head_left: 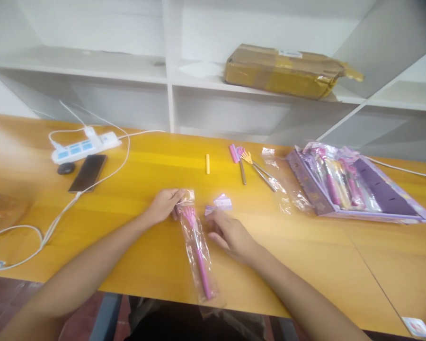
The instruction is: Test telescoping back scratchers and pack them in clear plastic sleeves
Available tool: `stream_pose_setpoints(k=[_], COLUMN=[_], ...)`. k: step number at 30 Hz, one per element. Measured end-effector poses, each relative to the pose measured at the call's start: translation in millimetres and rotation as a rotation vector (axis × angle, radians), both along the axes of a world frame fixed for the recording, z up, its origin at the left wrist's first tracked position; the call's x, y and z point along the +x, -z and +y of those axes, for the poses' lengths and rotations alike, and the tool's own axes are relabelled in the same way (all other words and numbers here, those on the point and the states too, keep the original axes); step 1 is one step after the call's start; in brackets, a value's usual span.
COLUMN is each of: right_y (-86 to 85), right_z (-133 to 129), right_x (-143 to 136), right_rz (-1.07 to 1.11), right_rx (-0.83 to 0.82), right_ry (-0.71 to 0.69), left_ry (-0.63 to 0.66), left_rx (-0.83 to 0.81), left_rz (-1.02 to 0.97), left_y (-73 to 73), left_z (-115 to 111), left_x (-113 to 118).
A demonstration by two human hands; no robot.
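Observation:
A pink hand-shaped back scratcher (200,263) with a metal shaft lies inside a clear plastic bag (190,244), its handle toward the table's front edge. My left hand (165,204) is closed on the bag's top end, thumb over it and the other fingers partly hidden. To the right of the bag, my right hand (230,234) is open, its thumb apart from the bent fingers. Those fingertips are at a small folded purple card (223,202); whether they press on it is hard to tell.
Farther back lie a yellow stick (208,164), a pink piece (233,153), loose back scratchers (263,175) and an unfilled plastic bag (283,201). A purple display box (386,215) holds several bagged ones. Left are a phone (88,173), power strip (81,149) and cables. A taped parcel (280,71) sits shelved.

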State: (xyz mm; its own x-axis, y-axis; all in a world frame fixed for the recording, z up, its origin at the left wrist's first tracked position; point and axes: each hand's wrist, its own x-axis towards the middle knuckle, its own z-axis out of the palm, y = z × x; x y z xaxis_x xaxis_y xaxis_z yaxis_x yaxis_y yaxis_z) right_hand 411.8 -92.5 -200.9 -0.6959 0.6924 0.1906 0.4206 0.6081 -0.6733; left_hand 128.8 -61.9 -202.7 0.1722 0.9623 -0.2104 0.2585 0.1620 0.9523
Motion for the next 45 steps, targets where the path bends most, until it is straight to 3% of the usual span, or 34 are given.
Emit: stream_pose_setpoints(k=[6, 12, 16, 25, 30, 36, 41, 45], right_y=[1.5, -2.8, -3.6, -3.3, -1.0, -4.3, -8.8, -9.2], right_z=[6, 3, 3, 1, 1, 5, 17, 29], right_x=[-4, -5, -8, -7, -6, 1, 12, 25], right_rz=[0.060, 0.053, 0.038, 0.065, 0.132, 0.151, 0.187, -0.038], right_rx=[0.112, 0.163, 0.233, 0.162, 0.162, 0.131, 0.133, 0.141], right_ry=[-0.051, -0.076, -0.095, -0.067, -0.028, 0.016, 0.117, 0.288], left_ry=[0.279, 0.383, 0.404, 0.469, 0.396, 0.380, 0.443, 0.424], left_rx=[-0.075, -0.059, -0.039, -0.003, -0.006, 0.249, 0.361, 0.294], left_rz=[0.056, 0.074, 0.068, 0.008, -0.034, -0.107, 0.076, 0.100], left_y=[-8.1, -15.0, -16.3, -10.9, -1.0, 17.6, 5.3, -6.6], left_z=[-18, -20, -19, -17, -21, -26, -23, -24], left_x=[10, 10, 9, 6, 12, 15, 17, 18])
